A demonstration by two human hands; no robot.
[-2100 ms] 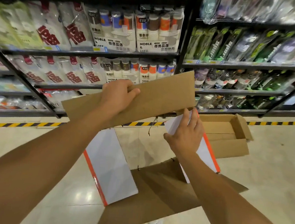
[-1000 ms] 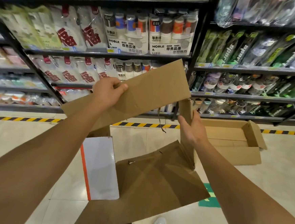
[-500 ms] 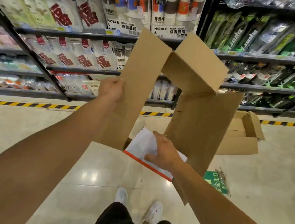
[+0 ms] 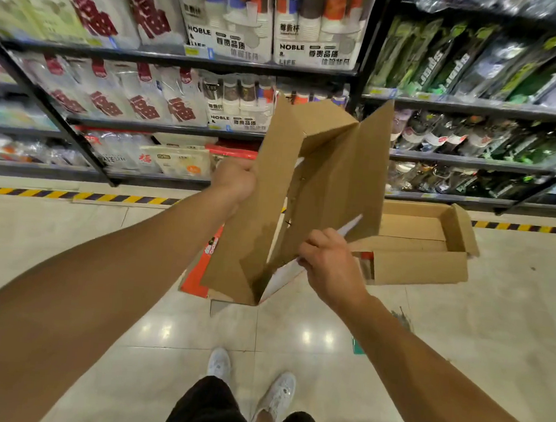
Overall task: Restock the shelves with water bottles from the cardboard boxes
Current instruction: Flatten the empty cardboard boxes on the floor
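Between the two hands, in the head view, an emptied cardboard box hangs in the air, partly collapsed, its brown inner panels folded toward each other and its flaps pointing up at the shelves. At its left edge the left hand grips one brown panel, fingers curled round the edge and hidden behind the cardboard, the wrist toward the camera. Lower and to the right of that grip, the right hand pinches a white flap with an orange edge at the bottom of the box, knuckles up, fingers curled onto the flap. Just below the left hand's grip an orange printed side of the box shows behind the brown panel. Right of the right hand, close by on the pale tiled floor, a second cardboard box lies open with its flaps spread; what is inside cannot be made out. Beyond both grips stand black shelves packed with paper cups and bagged goods, and bottles fill the shelves up and to the right of the held box. Below the hands, dark shorts and white shoes are visible.
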